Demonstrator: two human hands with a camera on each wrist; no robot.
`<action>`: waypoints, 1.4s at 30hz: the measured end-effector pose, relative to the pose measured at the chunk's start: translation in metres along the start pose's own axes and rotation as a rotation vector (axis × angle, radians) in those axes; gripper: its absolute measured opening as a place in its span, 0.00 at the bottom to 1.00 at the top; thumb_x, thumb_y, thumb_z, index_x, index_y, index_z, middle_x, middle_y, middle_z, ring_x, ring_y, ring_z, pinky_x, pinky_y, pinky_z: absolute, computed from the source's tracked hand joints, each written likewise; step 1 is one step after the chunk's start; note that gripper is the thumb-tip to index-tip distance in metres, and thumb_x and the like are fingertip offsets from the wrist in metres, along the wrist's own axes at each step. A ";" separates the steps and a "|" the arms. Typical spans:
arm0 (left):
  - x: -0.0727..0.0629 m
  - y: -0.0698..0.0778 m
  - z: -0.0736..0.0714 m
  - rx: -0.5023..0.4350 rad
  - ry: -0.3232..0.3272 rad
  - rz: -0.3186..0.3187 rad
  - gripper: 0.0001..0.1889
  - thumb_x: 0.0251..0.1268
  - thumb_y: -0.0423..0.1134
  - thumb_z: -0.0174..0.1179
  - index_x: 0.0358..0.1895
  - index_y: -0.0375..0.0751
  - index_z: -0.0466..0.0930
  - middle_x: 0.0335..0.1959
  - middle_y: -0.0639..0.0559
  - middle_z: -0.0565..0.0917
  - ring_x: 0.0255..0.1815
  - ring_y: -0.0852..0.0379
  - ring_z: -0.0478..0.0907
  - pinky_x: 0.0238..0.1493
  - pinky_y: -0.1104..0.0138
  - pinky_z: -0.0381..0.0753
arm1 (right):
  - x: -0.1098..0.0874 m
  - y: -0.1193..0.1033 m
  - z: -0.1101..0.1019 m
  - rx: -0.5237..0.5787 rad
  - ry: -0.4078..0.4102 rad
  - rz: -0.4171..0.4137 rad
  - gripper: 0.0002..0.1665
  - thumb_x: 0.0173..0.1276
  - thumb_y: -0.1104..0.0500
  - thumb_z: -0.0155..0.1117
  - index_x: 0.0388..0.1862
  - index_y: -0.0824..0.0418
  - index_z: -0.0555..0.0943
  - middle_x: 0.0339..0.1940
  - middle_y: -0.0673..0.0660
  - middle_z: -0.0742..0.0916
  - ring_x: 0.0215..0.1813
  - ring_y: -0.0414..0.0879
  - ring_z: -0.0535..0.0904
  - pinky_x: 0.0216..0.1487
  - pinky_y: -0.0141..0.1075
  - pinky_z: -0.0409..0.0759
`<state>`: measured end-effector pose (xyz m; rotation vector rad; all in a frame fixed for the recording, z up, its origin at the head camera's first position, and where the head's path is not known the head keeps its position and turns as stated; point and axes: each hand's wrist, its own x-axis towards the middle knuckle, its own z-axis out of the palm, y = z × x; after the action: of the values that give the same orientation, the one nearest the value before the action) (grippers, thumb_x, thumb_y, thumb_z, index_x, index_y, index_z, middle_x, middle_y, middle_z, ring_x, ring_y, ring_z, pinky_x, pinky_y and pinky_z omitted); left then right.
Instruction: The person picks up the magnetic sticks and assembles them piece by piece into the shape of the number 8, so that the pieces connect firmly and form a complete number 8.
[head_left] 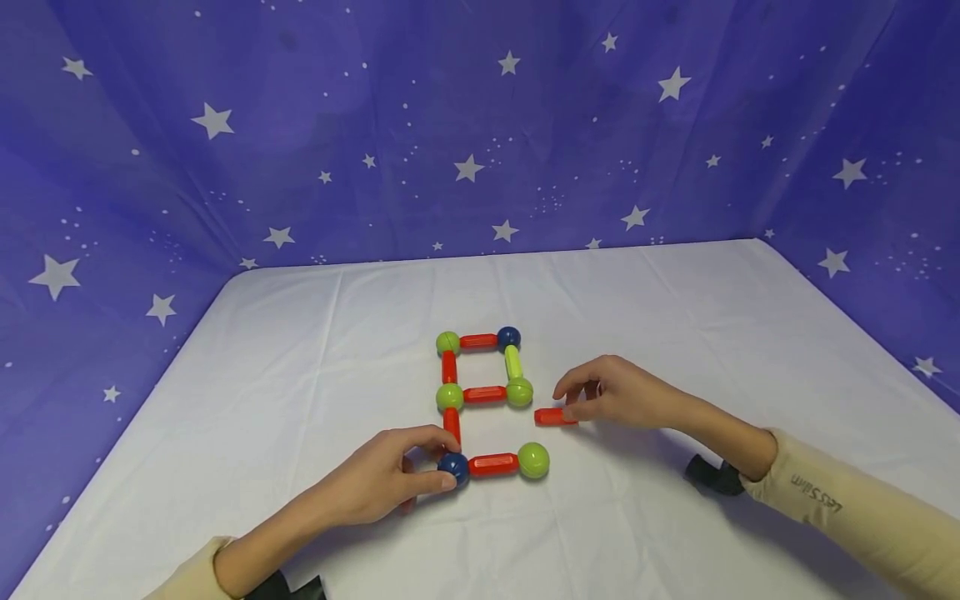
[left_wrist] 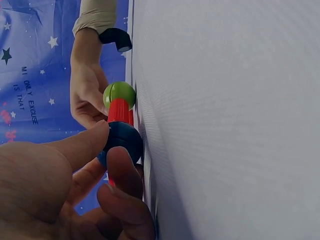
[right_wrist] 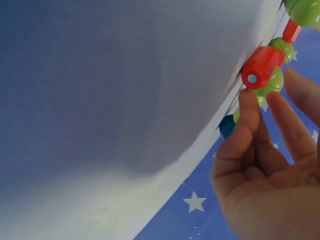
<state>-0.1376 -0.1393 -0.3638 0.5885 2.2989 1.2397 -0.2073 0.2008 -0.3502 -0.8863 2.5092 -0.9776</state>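
On the white tabletop lies a figure of magnetic building balls and rods. My left hand [head_left: 378, 477] pinches the blue ball [head_left: 452, 472] at its near left corner, thumb on one side and fingers on the other. From that ball a red rod [head_left: 493, 465] runs right to a green ball [head_left: 533, 460]. My right hand [head_left: 618, 392] is beside a loose red rod [head_left: 550, 417], its thumb overlapping the right end. In the right wrist view, the loose rod [right_wrist: 264, 66] shows a metal disc in its end, with fingertips right at it and not closed round it.
The far part of the figure is a closed square with a second blue ball [head_left: 508, 337], a lime rod [head_left: 513, 362] and green balls [head_left: 519, 392]. A purple star-printed cloth [head_left: 420, 125] hangs around the back and sides of the white-covered table [head_left: 300, 367].
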 end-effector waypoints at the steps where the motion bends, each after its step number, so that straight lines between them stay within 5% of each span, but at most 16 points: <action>1: 0.000 0.000 0.000 -0.001 0.001 0.000 0.16 0.63 0.47 0.68 0.52 0.52 0.80 0.44 0.52 0.79 0.16 0.53 0.74 0.20 0.66 0.74 | 0.000 -0.001 0.001 -0.004 -0.007 -0.001 0.12 0.62 0.61 0.72 0.46 0.56 0.87 0.32 0.45 0.84 0.34 0.45 0.77 0.33 0.34 0.74; 9: 0.000 -0.001 0.000 -0.001 0.003 -0.003 0.16 0.63 0.48 0.68 0.53 0.52 0.80 0.44 0.53 0.79 0.16 0.53 0.74 0.20 0.66 0.73 | -0.004 -0.005 0.008 -0.039 -0.048 -0.016 0.13 0.62 0.60 0.73 0.46 0.54 0.86 0.24 0.44 0.81 0.27 0.41 0.74 0.27 0.31 0.71; 18: -0.001 -0.001 0.000 0.001 0.005 -0.001 0.17 0.63 0.48 0.68 0.53 0.52 0.80 0.44 0.52 0.79 0.16 0.53 0.74 0.20 0.66 0.73 | -0.003 -0.008 0.007 -0.070 -0.083 -0.051 0.21 0.64 0.64 0.68 0.56 0.56 0.83 0.28 0.44 0.81 0.27 0.39 0.74 0.28 0.31 0.73; 27: -0.001 0.000 0.000 -0.004 0.003 0.002 0.16 0.63 0.47 0.68 0.52 0.51 0.80 0.44 0.52 0.79 0.16 0.53 0.75 0.21 0.66 0.74 | -0.002 -0.011 0.009 -0.080 -0.112 -0.040 0.18 0.64 0.64 0.67 0.54 0.56 0.83 0.26 0.43 0.82 0.28 0.39 0.75 0.30 0.32 0.74; 33: -0.001 0.000 0.000 -0.017 0.003 0.005 0.16 0.63 0.47 0.68 0.52 0.51 0.80 0.44 0.51 0.79 0.16 0.53 0.75 0.21 0.66 0.75 | 0.000 -0.017 0.011 -0.178 -0.101 0.000 0.15 0.63 0.61 0.69 0.49 0.53 0.82 0.22 0.41 0.81 0.24 0.37 0.74 0.29 0.32 0.74; 38: -0.001 0.000 0.000 -0.019 0.002 0.003 0.16 0.63 0.47 0.68 0.52 0.51 0.80 0.44 0.51 0.79 0.16 0.53 0.74 0.21 0.65 0.75 | -0.001 -0.024 0.013 -0.309 -0.065 -0.051 0.15 0.60 0.62 0.69 0.46 0.50 0.83 0.21 0.37 0.79 0.23 0.34 0.73 0.30 0.34 0.73; 42: 0.000 0.000 0.000 -0.014 0.003 0.002 0.16 0.63 0.47 0.68 0.52 0.51 0.80 0.44 0.51 0.79 0.17 0.53 0.74 0.22 0.65 0.75 | 0.000 -0.024 0.013 -0.222 -0.033 -0.039 0.17 0.60 0.63 0.67 0.49 0.51 0.84 0.23 0.38 0.81 0.25 0.36 0.75 0.30 0.34 0.74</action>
<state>-0.1370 -0.1394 -0.3640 0.5845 2.2904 1.2576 -0.1905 0.1798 -0.3430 -1.0091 2.6170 -0.6972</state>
